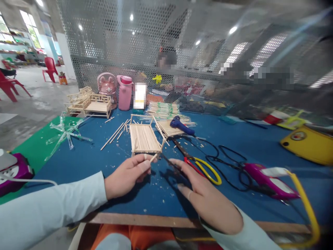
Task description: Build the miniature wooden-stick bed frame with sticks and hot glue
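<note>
One short pale round wooden stick [153, 158] pinched in the left hand [127, 176], right hand [205, 198] gripping a slim dark tool [165, 159]; steady fingers should spare the pale slatted wooden frame [144, 138] just beyond the left.

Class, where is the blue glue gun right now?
In the head view, the blue glue gun lies just right of centre, beyond the red-and-yellow-handled tool.

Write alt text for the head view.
A person's left hand holds a short stick near a small stick frame on a blue table, and the right hand holds a dark tool. Loose sticks lie left of the frame, a glue gun right.
</note>
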`<action>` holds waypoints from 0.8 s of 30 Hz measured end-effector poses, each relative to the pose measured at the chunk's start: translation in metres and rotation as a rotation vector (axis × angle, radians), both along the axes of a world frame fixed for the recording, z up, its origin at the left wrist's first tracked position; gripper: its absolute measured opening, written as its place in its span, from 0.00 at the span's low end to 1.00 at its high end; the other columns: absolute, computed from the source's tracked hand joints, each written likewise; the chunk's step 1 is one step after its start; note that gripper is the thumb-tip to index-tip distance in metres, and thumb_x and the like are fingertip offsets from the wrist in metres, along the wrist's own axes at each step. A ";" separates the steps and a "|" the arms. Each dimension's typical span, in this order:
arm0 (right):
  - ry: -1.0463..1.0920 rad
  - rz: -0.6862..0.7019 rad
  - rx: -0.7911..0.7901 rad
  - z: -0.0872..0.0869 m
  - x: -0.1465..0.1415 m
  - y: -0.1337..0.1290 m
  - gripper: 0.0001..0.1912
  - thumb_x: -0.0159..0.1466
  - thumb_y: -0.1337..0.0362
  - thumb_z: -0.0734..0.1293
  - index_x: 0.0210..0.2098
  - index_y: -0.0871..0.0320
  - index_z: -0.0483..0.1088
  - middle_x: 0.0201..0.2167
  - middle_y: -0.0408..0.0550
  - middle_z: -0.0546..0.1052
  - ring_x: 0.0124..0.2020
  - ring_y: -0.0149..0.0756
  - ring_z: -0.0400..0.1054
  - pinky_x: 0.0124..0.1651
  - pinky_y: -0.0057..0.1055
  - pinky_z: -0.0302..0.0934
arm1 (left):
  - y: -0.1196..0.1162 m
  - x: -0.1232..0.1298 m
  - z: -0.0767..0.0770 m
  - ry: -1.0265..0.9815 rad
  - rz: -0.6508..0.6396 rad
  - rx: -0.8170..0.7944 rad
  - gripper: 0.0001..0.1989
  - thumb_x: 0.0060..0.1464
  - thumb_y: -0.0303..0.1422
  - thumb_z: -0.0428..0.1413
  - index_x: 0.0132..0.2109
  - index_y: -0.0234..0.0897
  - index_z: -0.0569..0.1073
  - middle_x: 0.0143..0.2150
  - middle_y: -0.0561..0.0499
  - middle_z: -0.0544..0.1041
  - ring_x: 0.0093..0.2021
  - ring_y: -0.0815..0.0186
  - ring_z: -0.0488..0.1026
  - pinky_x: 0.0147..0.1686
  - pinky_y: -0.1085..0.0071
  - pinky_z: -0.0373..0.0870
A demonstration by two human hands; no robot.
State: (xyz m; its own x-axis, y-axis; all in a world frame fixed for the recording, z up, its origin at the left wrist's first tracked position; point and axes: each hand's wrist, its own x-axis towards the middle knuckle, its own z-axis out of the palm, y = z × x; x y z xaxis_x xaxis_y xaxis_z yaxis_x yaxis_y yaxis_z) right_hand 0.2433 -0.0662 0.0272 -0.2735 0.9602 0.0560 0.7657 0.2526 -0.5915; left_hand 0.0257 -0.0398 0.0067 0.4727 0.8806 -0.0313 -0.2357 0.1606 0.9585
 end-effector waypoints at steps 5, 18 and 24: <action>-0.121 0.053 -0.001 0.005 -0.014 0.002 0.30 0.56 0.70 0.58 0.59 0.59 0.60 0.60 0.55 0.65 0.62 0.42 0.57 0.63 0.47 0.51 | 0.001 0.001 -0.005 0.060 -0.002 0.076 0.22 0.51 0.51 0.54 0.38 0.34 0.69 0.23 0.59 0.58 0.20 0.77 0.51 0.20 0.76 0.46; -0.165 0.052 0.187 -0.006 -0.019 0.009 0.35 0.51 0.74 0.57 0.59 0.54 0.62 0.58 0.51 0.68 0.61 0.42 0.59 0.62 0.45 0.54 | 0.000 0.002 -0.006 0.154 0.017 0.214 0.22 0.55 0.51 0.50 0.31 0.35 0.66 0.23 0.58 0.58 0.23 0.74 0.51 0.23 0.74 0.49; -0.193 0.077 0.264 -0.003 -0.022 0.008 0.39 0.46 0.75 0.56 0.59 0.54 0.61 0.54 0.51 0.70 0.58 0.43 0.62 0.59 0.44 0.59 | 0.001 0.002 -0.007 0.187 0.032 0.267 0.21 0.57 0.50 0.48 0.28 0.35 0.64 0.23 0.57 0.58 0.24 0.73 0.52 0.25 0.74 0.50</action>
